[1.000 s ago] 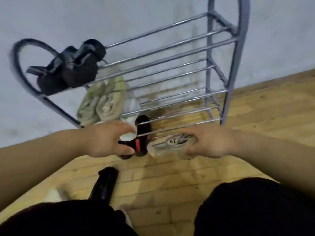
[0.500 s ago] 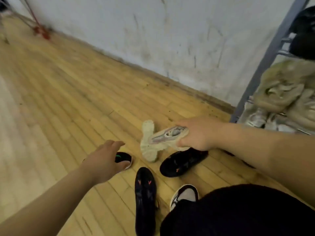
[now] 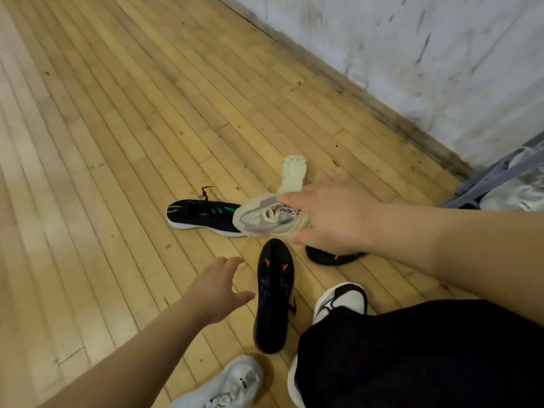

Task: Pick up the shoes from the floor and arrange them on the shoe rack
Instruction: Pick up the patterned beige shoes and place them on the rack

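My right hand [image 3: 332, 219] is shut on a beige shoe with pink trim [image 3: 265, 220], held just above the floor. My left hand [image 3: 217, 287] hovers open, fingers spread, beside a black shoe lying sole-up [image 3: 272, 293]. On the floor lie a black shoe with green stripes [image 3: 203, 214], a cream shoe turned sole-up [image 3: 293, 173], and another black shoe [image 3: 332, 256] partly hidden under my right hand. Only a corner of the grey shoe rack [image 3: 485, 178] shows at the right edge.
A white shoe [image 3: 524, 189] sits low in the rack. A white-and-black shoe [image 3: 341, 298] and a white shoe [image 3: 229, 384] are near my dark-clothed knee [image 3: 412, 357]. The wall [image 3: 412, 54] runs along the far right. Wooden floor [image 3: 103, 142] stretches left.
The view swung from the rack down to the floor on the left. My left hand let go of a black-and-red shoe at the rack and now reaches out open. My right hand kept the beige shoe.
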Motion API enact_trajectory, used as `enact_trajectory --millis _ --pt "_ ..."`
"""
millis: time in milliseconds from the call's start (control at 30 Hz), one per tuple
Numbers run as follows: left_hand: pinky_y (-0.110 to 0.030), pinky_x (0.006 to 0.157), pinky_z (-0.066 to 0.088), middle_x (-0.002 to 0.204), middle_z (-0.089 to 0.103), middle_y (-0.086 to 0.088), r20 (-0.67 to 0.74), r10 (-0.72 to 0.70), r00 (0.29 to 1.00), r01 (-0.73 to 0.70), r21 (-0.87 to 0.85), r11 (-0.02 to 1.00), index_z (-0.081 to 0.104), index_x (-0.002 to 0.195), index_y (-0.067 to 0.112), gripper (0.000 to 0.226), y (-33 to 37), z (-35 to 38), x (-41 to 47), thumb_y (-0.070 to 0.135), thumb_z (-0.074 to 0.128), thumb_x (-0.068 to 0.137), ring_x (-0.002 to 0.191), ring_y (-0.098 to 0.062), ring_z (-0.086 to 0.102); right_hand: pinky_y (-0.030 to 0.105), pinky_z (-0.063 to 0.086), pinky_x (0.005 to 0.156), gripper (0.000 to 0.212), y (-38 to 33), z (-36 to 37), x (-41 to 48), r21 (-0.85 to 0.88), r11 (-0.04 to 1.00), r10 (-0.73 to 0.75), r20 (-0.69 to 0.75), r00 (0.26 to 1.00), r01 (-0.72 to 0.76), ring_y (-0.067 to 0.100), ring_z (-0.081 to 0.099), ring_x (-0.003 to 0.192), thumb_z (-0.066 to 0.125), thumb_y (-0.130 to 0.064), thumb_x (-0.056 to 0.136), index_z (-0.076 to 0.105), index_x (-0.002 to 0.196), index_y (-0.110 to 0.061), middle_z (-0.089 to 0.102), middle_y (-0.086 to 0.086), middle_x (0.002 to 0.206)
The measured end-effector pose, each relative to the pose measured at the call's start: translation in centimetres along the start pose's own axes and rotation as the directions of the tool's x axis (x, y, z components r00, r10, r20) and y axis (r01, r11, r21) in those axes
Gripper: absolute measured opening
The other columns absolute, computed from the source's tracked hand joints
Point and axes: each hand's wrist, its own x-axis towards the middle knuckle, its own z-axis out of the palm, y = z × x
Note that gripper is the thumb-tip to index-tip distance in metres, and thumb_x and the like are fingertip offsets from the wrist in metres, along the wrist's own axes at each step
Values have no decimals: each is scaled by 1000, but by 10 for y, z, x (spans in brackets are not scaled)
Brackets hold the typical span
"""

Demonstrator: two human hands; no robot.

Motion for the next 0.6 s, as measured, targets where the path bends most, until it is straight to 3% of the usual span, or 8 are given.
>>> enact_trajectory --millis 167,367,467,600 --pt "-37 106 45 149 46 2 274 0 962 -20 69 997 27 158 36 93 -18 87 -25 64 72 82 133 -22 49 45 53 97 71 -22 14 3 -6 984 -174 103 979 176 25 60 118 60 -58 90 37 154 -40 64 0 132" --pt "-33 103 49 150 48 4 385 -77 920 78 13 997 35 155 37 84 -39 132 -38 44 79 84 133 -20 52 45 51 100 73 -35 21 3 -73 964 -242 172 955 257 25 59 124 60 -58 91 37 156 -37 62 -1 138" --pt "-35 99 52 138 52 7 369 -51 928 43 29 999 47 144 36 66 -48 147 -41 42 75 85 124 -18 53 46 50 102 71 -35 23 4 -83 965 -229 189 955 248 26 58 124 61 -57 91 39 155 -35 62 0 138" --pt "-31 90 54 125 54 7 294 -23 955 15 27 1000 50 136 35 46 -53 161 -37 34 67 93 110 -16 55 45 50 102 70 -25 24 6 -74 987 -131 167 977 145 25 57 126 63 -57 90 40 154 -38 62 -1 140"
